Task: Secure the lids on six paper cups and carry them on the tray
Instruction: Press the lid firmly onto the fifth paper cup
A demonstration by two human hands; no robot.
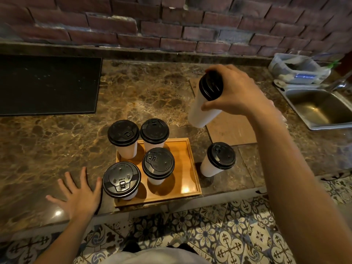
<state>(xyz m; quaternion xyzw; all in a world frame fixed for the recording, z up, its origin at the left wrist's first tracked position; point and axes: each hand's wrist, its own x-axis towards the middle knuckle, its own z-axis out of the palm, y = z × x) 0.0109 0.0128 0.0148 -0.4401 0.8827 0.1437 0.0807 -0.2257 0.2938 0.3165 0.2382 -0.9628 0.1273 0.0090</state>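
Paper cups, six in all, white-walled and capped in black. Four stand upright on the wooden tray (187, 168), which lies on the marble counter (152, 96) near its front edge. The back-left cup (123, 132) is at 11 o'clock of the tray and the back-right cup (154, 131) at 12 o'clock. The front-right cup (158, 162) is near the tray's centre. The front-left cup (122, 180) is at 8 o'clock, its top overhanging the tray's left rim.

The fifth cup (221, 157) stands upright on the counter, off the tray at its 3 o'clock and apart from it. The sixth cup (204, 113) is at 1 o'clock of the tray, tilted with its base toward 7 o'clock, over a brown board (234, 130). Whether its base touches the board cannot be told.

The right hand (236, 90) grips this cup from above, fingers and thumb curled round its lid (211, 85). The left hand (76, 195) is palm down over the counter at 9 o'clock of the tray, fingers straight and spread. Its thumb is just beside the front-left cup; contact cannot be told.

A black mat (47, 84) lies at 10 o'clock of the tray and a steel sink (320, 109) at 2 o'clock. A clear plastic container (297, 67) sits behind the sink, before the brick wall (171, 25).
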